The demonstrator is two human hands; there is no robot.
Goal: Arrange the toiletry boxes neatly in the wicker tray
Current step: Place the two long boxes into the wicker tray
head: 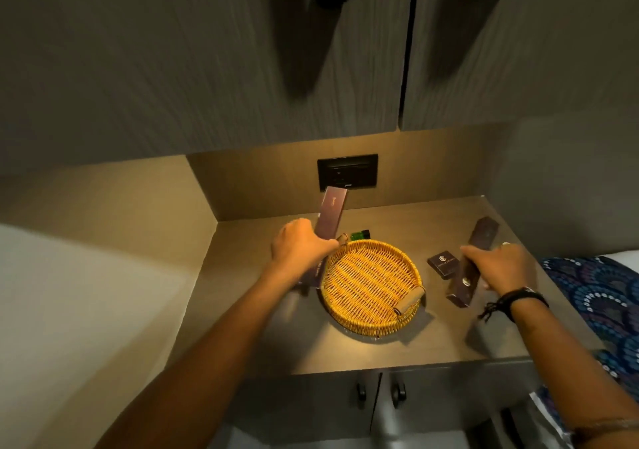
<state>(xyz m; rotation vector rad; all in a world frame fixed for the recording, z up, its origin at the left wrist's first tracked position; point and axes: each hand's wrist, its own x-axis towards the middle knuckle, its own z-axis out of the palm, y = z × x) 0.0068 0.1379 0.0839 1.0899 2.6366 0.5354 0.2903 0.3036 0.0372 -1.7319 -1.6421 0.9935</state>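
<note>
A round wicker tray (371, 322) with two roll handles sits empty in the middle of the counter. My left hand (299, 246) grips a long dark purple toiletry box (331, 212) just left of the tray, tilted up toward the wall. To the right of the tray, my right hand (501, 263) holds a second long dark box (480, 237), angled over the counter. A small square dark box (443, 263) with a logo lies flat between the tray and my right hand. Behind the tray's far rim stands a small green item (360, 234).
The counter (276, 338) fills a lit niche with a black wall socket (347, 171) at the back. Cupboard doors hang above and below. A patterned blue fabric (601, 296) lies off the counter's right edge. A pale surface lies to the left.
</note>
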